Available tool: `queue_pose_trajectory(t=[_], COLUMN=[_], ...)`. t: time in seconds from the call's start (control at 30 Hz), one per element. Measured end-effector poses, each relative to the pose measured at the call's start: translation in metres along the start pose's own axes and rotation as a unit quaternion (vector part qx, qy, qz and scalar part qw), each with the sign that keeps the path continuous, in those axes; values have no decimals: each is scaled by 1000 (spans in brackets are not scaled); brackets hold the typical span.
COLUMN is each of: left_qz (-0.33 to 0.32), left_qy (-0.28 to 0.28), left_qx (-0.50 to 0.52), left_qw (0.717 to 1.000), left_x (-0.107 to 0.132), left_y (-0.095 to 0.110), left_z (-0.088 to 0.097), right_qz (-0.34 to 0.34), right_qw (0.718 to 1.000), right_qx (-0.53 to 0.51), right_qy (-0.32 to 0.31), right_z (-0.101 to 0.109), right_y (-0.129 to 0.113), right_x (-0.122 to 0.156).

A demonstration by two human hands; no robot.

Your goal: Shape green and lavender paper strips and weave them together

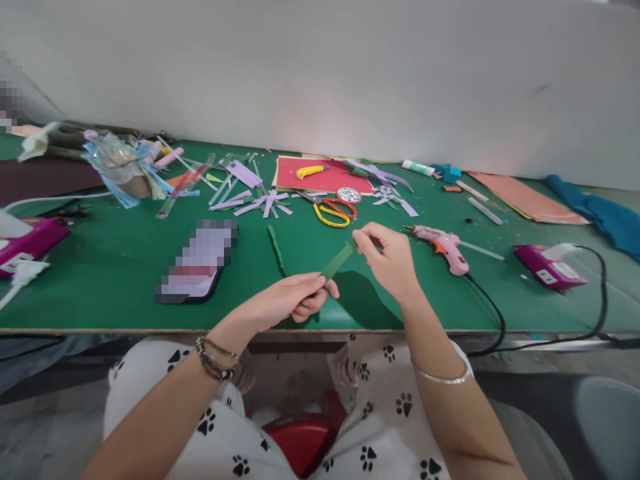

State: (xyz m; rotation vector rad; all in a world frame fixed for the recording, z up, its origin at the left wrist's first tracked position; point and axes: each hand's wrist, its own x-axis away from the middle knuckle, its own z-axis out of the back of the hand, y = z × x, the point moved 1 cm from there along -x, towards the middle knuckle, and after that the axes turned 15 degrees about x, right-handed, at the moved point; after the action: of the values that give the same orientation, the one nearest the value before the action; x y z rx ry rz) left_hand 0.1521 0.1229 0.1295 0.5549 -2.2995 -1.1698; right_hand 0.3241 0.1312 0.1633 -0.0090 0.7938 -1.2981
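While the left hand [293, 301] and right hand [387, 257] pinch a green paper strip [337, 262], fingertips hide its ends; a phone [197, 261] screen is blurred.

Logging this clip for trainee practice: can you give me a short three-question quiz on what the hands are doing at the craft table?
1. What do the left hand and the right hand hold between them? A) a green paper strip B) a purple ribbon C) a yellow cutter
2. True or false: the pink glue gun lies on the green table, on the right hand's side.
3. Which wrist wears the beaded bracelets?
Key: 1 A; 2 true; 3 the left.
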Motion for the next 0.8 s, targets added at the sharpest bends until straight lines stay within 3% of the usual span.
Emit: queue_pose_trajectory(t=[0.23, 0.4, 0.63, 0.7, 0.8], left_qz=[-14, -32, -34, -42, -44], left_qy=[28, 57, 40, 41, 57], left_qx=[-43, -131, -163, -151, -162], left_qw=[999, 989, 985, 987, 984], left_x=[1, 4, 3, 1, 0], left_y=[5, 11, 8, 7, 6], left_z=[8, 9, 1, 1, 4], right_qz=[-28, -40, 87, 92, 38], right_qw=[998, 994, 989, 989, 997], right_qx=[-55, -84, -29, -21, -28], right_qy=[-31, -54, -116, -111, -64], right_z=[-1, 0, -6, -6, -2], right_y=[5, 8, -14, -15, -9], right_x=[1, 2, 6, 6, 5])
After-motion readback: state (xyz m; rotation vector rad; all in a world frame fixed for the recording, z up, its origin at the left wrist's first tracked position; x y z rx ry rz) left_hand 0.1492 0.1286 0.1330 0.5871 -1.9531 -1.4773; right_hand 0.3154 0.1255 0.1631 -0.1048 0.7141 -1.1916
